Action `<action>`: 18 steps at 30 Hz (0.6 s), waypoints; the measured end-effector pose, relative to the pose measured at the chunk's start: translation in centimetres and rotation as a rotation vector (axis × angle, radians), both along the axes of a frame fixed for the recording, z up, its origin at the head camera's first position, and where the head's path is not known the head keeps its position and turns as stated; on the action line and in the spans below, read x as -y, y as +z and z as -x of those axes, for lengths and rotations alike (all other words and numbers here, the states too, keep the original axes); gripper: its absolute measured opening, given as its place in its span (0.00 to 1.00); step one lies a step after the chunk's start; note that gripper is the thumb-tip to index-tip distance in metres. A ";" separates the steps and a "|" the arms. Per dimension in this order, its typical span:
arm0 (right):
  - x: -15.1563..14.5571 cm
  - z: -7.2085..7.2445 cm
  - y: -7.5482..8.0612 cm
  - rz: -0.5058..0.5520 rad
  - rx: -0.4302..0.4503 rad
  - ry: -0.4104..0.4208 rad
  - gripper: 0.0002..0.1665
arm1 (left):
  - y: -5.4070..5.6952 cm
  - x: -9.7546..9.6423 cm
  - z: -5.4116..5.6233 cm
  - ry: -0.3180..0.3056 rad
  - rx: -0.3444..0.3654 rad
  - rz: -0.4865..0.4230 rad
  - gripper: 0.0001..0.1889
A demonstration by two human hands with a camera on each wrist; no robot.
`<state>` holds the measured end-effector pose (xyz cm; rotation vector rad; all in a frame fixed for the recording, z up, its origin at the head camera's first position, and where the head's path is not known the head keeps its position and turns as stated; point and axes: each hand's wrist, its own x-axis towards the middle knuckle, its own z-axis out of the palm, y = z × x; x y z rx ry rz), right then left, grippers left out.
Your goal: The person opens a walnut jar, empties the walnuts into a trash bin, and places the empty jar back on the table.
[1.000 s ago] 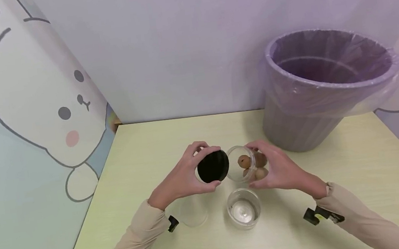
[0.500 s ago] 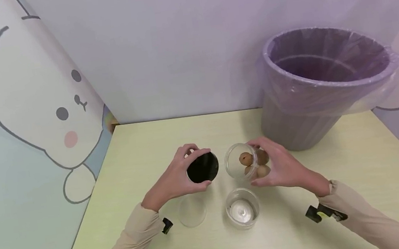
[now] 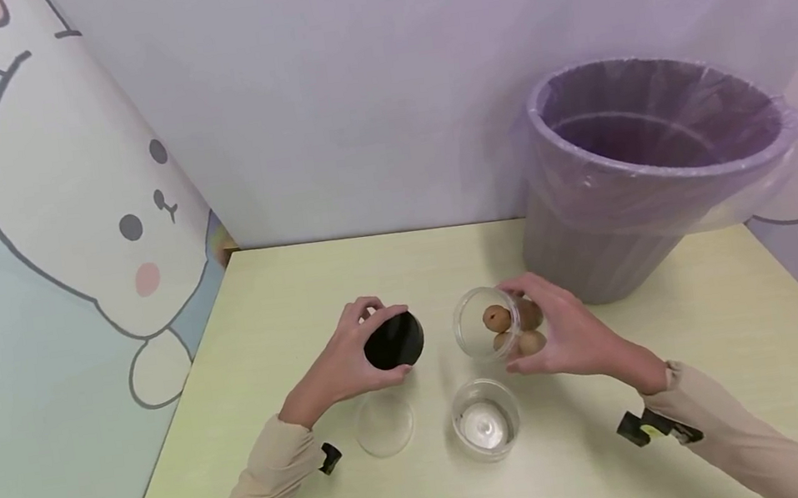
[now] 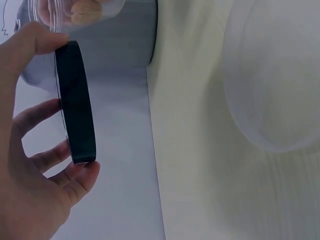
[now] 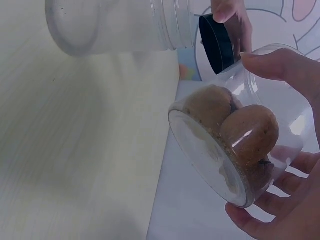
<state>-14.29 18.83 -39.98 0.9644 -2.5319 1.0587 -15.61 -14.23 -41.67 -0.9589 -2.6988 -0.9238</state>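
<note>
My left hand (image 3: 335,367) holds a round black lid (image 3: 393,340) by its edge, thumb and fingers on opposite sides. In the left wrist view the lid (image 4: 76,102) stands on edge between thumb and fingertips. My right hand (image 3: 577,335) grips a clear, uncapped jar (image 5: 295,112), tilted with its mouth toward the lid side. Several brown, roundish pieces (image 5: 250,134) lie inside near its base. A gap separates lid and jar in the head view. Below the hands stands a second clear jar (image 3: 466,442), open, with a threaded neck in the right wrist view.
A clear round disc (image 3: 384,425) lies on the table left of the standing jar. At the back right is a grey bin (image 3: 589,257) with a clear liner over its rim. A pale wall (image 3: 350,104) borders the table (image 3: 284,298) behind.
My left hand has moved left with the black lid, widening the gap to the jar. The right hand and its jar have shifted slightly right. The clear disc is now fully uncovered.
</note>
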 end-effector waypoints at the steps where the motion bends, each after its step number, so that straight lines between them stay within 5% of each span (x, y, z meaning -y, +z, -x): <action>1: -0.1 0.0 0.0 -0.001 0.003 -0.005 0.51 | -0.1 0.1 0.0 0.005 0.004 0.001 0.35; 18: -1.2 0.1 -0.1 -0.028 0.021 -0.051 0.53 | -3.3 1.4 1.0 0.079 0.136 0.043 0.35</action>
